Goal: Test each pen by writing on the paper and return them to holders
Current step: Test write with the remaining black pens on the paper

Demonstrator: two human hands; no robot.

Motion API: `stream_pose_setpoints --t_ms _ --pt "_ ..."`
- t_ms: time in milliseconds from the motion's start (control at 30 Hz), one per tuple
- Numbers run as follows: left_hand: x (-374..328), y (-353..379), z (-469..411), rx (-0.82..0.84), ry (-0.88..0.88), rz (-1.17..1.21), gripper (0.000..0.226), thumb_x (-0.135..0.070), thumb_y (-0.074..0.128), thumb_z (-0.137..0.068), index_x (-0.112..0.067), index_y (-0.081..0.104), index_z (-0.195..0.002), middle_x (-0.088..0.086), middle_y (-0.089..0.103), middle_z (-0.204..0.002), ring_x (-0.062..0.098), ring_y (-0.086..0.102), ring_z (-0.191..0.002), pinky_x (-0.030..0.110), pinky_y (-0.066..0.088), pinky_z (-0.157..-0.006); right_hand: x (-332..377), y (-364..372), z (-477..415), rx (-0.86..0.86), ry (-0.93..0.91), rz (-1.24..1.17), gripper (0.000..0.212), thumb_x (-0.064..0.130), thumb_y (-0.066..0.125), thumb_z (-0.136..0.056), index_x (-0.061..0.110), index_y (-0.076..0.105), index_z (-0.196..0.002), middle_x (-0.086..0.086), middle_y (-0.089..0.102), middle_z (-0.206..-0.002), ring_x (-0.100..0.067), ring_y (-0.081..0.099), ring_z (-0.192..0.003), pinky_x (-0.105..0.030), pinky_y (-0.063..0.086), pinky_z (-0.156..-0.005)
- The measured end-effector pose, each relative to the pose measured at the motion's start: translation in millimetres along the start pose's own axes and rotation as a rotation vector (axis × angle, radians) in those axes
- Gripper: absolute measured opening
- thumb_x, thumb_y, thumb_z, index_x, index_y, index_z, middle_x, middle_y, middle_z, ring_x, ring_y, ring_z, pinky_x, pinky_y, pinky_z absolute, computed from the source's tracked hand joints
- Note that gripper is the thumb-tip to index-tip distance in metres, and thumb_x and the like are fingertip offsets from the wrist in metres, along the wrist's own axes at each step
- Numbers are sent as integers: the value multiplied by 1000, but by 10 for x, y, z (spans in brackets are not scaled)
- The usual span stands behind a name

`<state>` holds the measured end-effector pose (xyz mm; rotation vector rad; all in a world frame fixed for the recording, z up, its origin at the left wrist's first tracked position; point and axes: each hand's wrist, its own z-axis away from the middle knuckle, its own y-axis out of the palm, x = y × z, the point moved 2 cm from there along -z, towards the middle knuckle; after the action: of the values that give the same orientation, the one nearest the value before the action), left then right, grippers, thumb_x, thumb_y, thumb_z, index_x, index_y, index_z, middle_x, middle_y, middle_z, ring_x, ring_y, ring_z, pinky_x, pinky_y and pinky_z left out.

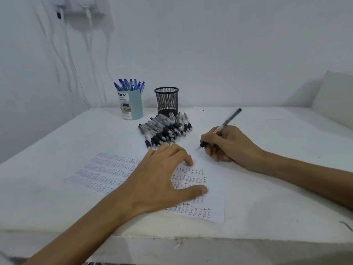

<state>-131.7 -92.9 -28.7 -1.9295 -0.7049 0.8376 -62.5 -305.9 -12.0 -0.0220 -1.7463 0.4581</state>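
A white sheet of paper [212, 190] covered with rows of the handwritten word "TEST" lies on the table. My left hand [162, 176] rests flat on it, fingers spread. My right hand [227, 144] grips a black pen [225, 123] in a writing hold, tip down near the paper's upper right part. A pile of several black pens [166, 131] lies behind the paper. Behind the pile stands a black mesh holder [166, 100], which looks empty. To its left, a light blue holder [131, 106] carries several blue pens [129, 85].
The white table [57, 150] ends at a front edge near my forearms. White cables [65, 54] hang down the wall at the back left. A white cushion-like block [336, 96] sits at the back right.
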Motion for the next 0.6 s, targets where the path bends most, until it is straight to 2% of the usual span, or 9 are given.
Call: stream_pose_setpoints --t_ms 100,200,267,333,433,600 --pt "6 8 1 10 -7 -7 63 -91 47 -80 -41 56 -117 -28 51 -121 1 47 -121 38 40 -106 63 37 75 118 8 -33 22 14 54 -102 0 58 -86 -17 65 -68 -23 50 -50 -25 26 -40" --pt "10 16 0 7 -2 -15 62 -91 48 -80 -42 56 -117 -28 50 -121 0 46 -121 37 39 -106 85 54 127 226 -23 25 11 2 59 -96 -3 59 -86 -19 67 -69 -21 52 -51 -25 33 -42" --pt "13 19 3 12 -1 -19 62 -91 48 -80 -42 55 -117 -29 49 -121 1 46 -121 37 39 -106 68 60 140 239 -76 70 12 -5 61 -91 1 63 -81 -21 67 -67 -20 51 -50 -26 38 -46" --pt "15 20 6 15 0 -25 62 -91 47 -80 -43 55 -117 -29 49 -121 1 45 -121 36 39 -105 60 75 155 242 -136 129 15 -2 62 -85 7 63 -74 -21 64 -62 -24 52 -52 -28 39 -48" --pt "15 16 5 11 4 -22 62 -91 47 -80 -41 56 -116 -28 50 -121 2 46 -120 37 40 -105 61 82 173 255 -180 151 15 -5 61 -85 3 60 -72 -24 59 -62 -25 52 -54 -34 41 -53" --pt "9 14 3 10 5 -17 62 -90 47 -80 -40 57 -116 -27 51 -121 3 47 -119 38 40 -105 66 71 179 259 -192 173 20 -11 59 -87 1 59 -71 -21 59 -59 -22 51 -53 -26 40 -52"
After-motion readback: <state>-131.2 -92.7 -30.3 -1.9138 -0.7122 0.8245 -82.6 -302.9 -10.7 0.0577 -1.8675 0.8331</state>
